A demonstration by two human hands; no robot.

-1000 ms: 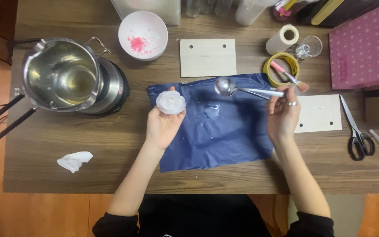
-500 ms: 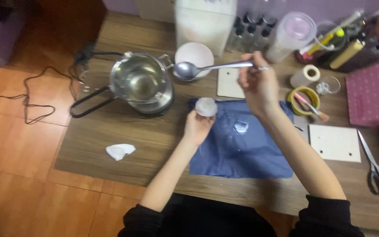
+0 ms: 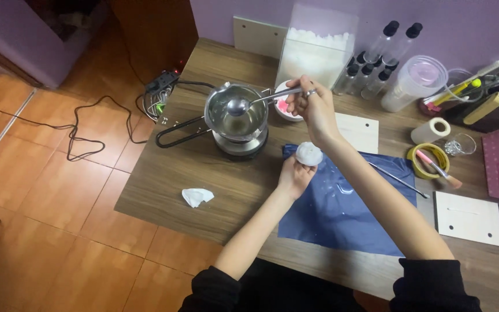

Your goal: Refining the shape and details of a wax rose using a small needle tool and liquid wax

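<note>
Your right hand (image 3: 314, 107) is pinched tight around the handle of a metal spoon (image 3: 261, 99), fingers curled and pressed together on its near end; a ring shows on one finger; the bowl of the spoon hangs over the open mouth of the steel pot (image 3: 237, 113), which sits on a small hot plate at the far left part of the wooden table (image 3: 163, 179); whether the spoon touches what is in the pot, you cannot tell from here. Your left hand (image 3: 294, 175) is cupped upward, fingertips closed around a small round white mould (image 3: 309, 154), holding it just above the far left corner of the blue cloth (image 3: 342, 202); the mould sits just below your right wrist, near but not touching it.

Look around; a crumpled white tissue (image 3: 197, 196) lies on the table to the left of your left forearm; a white bowl with pink bits (image 3: 285, 107) peeks out behind your right hand, just right of the pot; a thin metal rod (image 3: 398, 179) lies slanted across the right side of the cloth; farther right, a yellow ring of tape (image 3: 428, 160) holds a pink brush, with a white tape roll (image 3: 430, 130) beyond it; a clear box of white flakes (image 3: 319, 49) stands at the far edge.
</note>
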